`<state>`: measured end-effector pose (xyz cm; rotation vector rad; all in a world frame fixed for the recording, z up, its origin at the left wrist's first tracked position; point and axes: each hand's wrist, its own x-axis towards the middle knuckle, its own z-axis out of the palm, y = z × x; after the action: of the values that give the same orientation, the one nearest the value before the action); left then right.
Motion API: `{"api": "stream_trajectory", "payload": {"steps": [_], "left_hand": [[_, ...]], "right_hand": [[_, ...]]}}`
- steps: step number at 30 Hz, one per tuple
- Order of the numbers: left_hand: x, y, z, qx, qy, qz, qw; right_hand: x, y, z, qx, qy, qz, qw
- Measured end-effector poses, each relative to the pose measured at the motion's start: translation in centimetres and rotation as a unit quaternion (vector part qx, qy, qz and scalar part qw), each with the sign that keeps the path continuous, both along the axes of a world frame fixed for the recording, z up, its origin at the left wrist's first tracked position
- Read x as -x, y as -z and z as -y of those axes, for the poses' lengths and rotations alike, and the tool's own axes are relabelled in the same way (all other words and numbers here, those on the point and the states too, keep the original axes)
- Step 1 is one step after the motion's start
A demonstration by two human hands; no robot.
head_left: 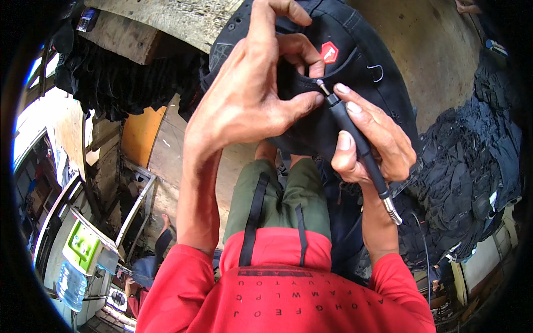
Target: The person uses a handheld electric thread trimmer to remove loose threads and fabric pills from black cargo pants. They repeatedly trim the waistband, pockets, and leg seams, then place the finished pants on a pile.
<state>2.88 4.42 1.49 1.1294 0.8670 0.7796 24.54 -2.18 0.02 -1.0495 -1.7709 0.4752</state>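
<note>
Black jeans [338, 119] are spread over a rounded form in front of me, with a red hexagonal tag [329, 53] beside a pocket opening. My left hand [252, 83] holds the pocket's edge, its fingertips tucked inside the opening and its thumb outside on the cloth. In my right hand [380, 136] is a slim black rotary grinding pen [361, 136], gripped between thumb and fingers. Its small pinkish tip [320, 82] is at the pocket's edge, close to my left thumb; whether it touches the cloth I cannot tell. A pale curved line [377, 72] shows on the jeans right of the tag.
Dark garments lie in a large heap [461, 161] at the right, and more black cloth [122, 83] hangs at the upper left. A worn wooden board [177, 22] runs along the top. A thin cable [425, 244] hangs at lower right. Another person [145, 272] is at lower left.
</note>
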Motion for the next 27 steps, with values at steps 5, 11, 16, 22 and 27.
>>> {"api": "stream_trajectory", "payload": {"steps": [5,11,16,22,27], "left_hand": [[0.2,0.4,-0.4,-0.127,0.029,-0.148,0.98],[0.9,1.3,-1.1,-0.109,0.02,-0.108,0.988],[0.9,1.5,-1.0,-0.108,0.023,-0.087,0.99],[0.8,1.6,-1.0,-0.107,0.015,-0.092,0.99],[0.9,1.9,-1.2,-0.123,0.021,-0.104,0.987]], "right_hand": [[-0.3,0.1,0.0,0.004,0.005,-0.002,1.0],[0.3,0.6,-0.8,0.002,0.012,-0.003,1.0],[0.4,0.6,-0.6,0.006,0.021,-0.014,1.0],[0.4,0.6,-0.5,0.011,0.033,-0.011,0.999],[0.2,0.5,-0.7,0.004,0.042,-0.013,0.999]]}}
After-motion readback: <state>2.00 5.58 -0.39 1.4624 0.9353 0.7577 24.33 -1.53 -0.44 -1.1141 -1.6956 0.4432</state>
